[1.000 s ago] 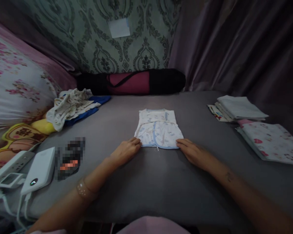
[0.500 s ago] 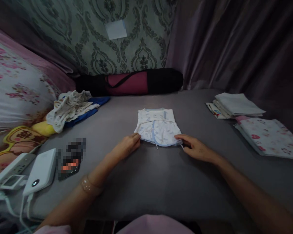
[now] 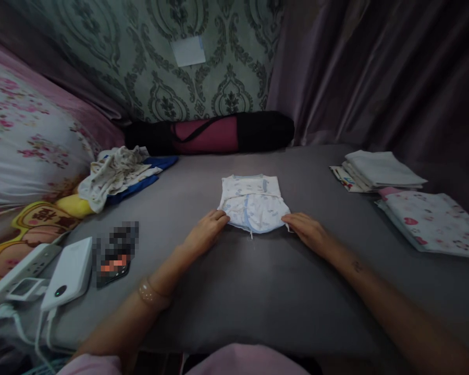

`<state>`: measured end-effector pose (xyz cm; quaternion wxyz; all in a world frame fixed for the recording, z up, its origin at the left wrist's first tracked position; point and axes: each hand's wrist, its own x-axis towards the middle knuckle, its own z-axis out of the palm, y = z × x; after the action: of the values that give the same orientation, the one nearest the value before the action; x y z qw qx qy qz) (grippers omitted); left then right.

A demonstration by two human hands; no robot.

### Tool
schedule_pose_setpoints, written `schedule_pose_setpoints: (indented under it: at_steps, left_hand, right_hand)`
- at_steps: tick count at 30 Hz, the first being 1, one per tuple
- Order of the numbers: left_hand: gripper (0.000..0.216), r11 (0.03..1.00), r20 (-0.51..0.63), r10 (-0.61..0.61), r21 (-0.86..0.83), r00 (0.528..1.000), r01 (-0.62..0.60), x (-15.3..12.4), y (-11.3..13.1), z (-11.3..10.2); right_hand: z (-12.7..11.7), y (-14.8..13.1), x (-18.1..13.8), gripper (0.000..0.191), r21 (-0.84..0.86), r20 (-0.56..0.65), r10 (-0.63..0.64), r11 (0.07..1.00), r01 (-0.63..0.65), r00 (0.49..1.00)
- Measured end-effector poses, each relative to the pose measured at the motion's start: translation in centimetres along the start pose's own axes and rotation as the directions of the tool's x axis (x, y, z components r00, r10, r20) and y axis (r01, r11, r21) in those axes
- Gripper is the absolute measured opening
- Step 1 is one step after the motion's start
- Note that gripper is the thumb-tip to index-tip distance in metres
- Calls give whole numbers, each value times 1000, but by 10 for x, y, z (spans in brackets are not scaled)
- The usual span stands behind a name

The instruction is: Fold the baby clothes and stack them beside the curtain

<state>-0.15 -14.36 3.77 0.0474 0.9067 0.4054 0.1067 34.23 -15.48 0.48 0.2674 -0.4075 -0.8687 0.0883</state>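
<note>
A small white baby garment (image 3: 254, 205) with blue print, blue edging and thin ties lies folded on the grey bed surface (image 3: 234, 291). Its lower half narrows toward a straight upper part with a fold line across it. My left hand (image 3: 209, 228) grips the near left corner, fingers closed over the edge. At the near right corner, my right hand (image 3: 307, 229) pinches the cloth between thumb and fingers. One tie hangs from the middle of the near edge, and another shows beside my right fingers.
Folded white cloths (image 3: 385, 169) and a heart-print folded cloth (image 3: 437, 219) lie right. Left are a crumpled clothes pile (image 3: 117, 174), a phone (image 3: 115, 260), a white power bank (image 3: 68, 273) and a power strip (image 3: 19, 276) with cables. A long black-and-maroon bag (image 3: 207, 135) rests against the wall.
My right hand has flattened, its fingers drawing closer together on the near right corner. My left hand has shifted slightly on its corner. The camera view has moved a little.
</note>
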Motion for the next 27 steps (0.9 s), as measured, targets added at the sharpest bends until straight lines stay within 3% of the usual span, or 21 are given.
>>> schedule_pose_setpoints:
  at_steps: [8, 14, 17, 19, 21, 24, 27]
  left_hand:
    - [33, 998, 8, 36, -53, 999, -35, -17, 4, -17]
    - [29, 966, 114, 65, -257, 991, -34, -40, 28, -47]
    - [24, 955, 96, 44, -296, 994, -14, -39, 25, -50]
    - [17, 945, 28, -68, -318, 997, 73, -32, 15, -45]
    - [16, 875, -20, -248, -433, 968, 216, -19, 1, -38]
    - [24, 647, -3, -467, -682, 884, 340, 5, -16, -28]
    - [26, 481, 2, -556, -815, 831, 324, 31, -29, -20]
  right_hand:
    - [-31, -20, -12, 40, -82, 31, -8, 997, 11, 999]
    - [-55, -51, -32, 37, -19, 154, 36, 999, -33, 987]
    - [-60, -55, -29, 31, 27, 167, 85, 996, -91, 982]
    - [-59, -52, -19, 30, 43, 136, 147, 987, -154, 980]
    - [-55, -44, -4, 29, 57, 75, 215, 974, -219, 974]
    - [-43, -30, 23, 28, 77, -70, 308, 950, -302, 949]
    - [-27, -11, 48, 29, 74, -168, 355, 935, -348, 919]
